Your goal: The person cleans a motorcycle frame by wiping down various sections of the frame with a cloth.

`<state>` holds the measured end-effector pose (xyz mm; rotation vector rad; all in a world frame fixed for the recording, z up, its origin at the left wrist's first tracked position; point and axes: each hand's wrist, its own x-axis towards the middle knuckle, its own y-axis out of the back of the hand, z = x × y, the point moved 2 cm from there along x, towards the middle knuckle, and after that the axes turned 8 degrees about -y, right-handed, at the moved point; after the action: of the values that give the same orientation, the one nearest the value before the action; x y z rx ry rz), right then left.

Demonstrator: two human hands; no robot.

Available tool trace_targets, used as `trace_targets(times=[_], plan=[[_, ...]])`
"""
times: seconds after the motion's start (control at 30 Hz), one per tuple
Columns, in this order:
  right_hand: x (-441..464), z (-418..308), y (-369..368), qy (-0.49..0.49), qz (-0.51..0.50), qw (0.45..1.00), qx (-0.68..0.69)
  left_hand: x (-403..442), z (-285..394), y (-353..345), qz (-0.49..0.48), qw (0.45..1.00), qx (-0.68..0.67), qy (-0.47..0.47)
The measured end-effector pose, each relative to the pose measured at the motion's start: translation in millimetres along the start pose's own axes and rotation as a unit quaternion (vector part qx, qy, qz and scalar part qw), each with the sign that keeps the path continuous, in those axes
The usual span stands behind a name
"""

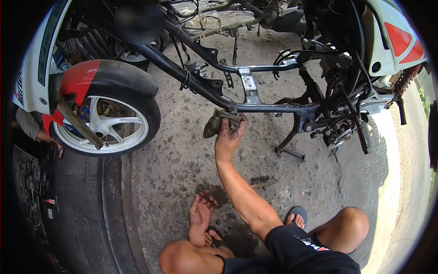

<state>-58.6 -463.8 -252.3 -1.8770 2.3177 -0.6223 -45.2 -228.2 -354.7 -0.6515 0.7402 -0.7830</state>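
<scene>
My right hand (230,141) grips a dirty, greyish-brown rag (213,125), pressing it against the underside of the lower tube of a black motorcycle frame (269,108). A shiny metal cross plate (249,86) joins the two lower tubes just above. Near my left knee, my left hand (202,212) hangs with its palm up. Its fingers are loosely bent and apart, with nothing in them. A brush with dark bristles (263,181) lies on the ground to the right of my right forearm.
The front wheel (107,123), with white spokes and a red and black fender (109,77), stands at left. The engine (335,132) and a stand leg (292,153) are at right. Another person's arm (29,125) shows at far left. Tools (34,192) lie below it.
</scene>
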Motion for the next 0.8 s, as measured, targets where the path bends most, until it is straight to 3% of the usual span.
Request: trace_targets(times=[0.03, 0.1, 0.17, 0.2, 0.27, 0.3, 0.37, 0.43, 0.53, 0.57, 0.63, 0.8], plan=[[-2.2, 0.9, -4.5, -0.038, -0.038, 0.997, 0.052, 1.0, 2.4, 4.5, 0.006, 1.000, 0.006, 0.000], [7.4, -5.4, 13.1, -0.047, -0.061, 0.997, 0.005, -3.2, 4.9, 11.9, 0.026, 1.000, -0.002, -0.003], [21.0, -7.9, 21.9, -0.106, -0.239, 0.965, -0.017, -1.6, 5.4, 16.3, 0.039, 0.999, -0.001, 0.006], [20.9, 0.3, 19.1, -0.116, -0.238, 0.964, -0.020, -0.9, 2.2, 17.9, 0.035, 0.999, -0.009, 0.007], [21.7, 8.6, 7.8, -0.054, -0.229, 0.960, 0.151, 3.1, -6.1, 21.1, 0.037, 0.999, -0.003, 0.021], [22.4, 12.2, 5.6, -0.053, -0.228, 0.960, 0.151, 8.3, -10.1, 19.4, 0.031, 0.999, 0.001, 0.032], [14.8, 21.9, 3.9, -0.101, -0.258, 0.926, 0.257, 13.5, -14.5, 13.6, 0.019, 0.999, 0.003, 0.042], [6.0, 41.9, -1.5, -0.127, -0.220, 0.917, 0.307, 11.1, -13.0, 10.3, 0.012, 0.999, 0.008, 0.051], [16.0, 46.6, 0.6, -0.009, -0.163, 0.973, 0.160, 17.9, -11.4, 5.0, 0.021, 0.999, 0.008, 0.040], [23.1, 47.0, 7.3, -0.011, -0.163, 0.973, 0.164, 18.0, -10.7, 4.5, 0.022, 0.999, 0.026, 0.032], [31.4, 43.9, 16.4, 0.076, -0.221, 0.972, 0.003, 16.7, -6.6, 5.6, 0.023, 0.998, 0.055, 0.024], [42.2, 54.1, 30.7, 0.100, -0.269, 0.956, -0.058, 13.4, -10.0, -7.3, 0.014, 0.996, 0.081, 0.024]])
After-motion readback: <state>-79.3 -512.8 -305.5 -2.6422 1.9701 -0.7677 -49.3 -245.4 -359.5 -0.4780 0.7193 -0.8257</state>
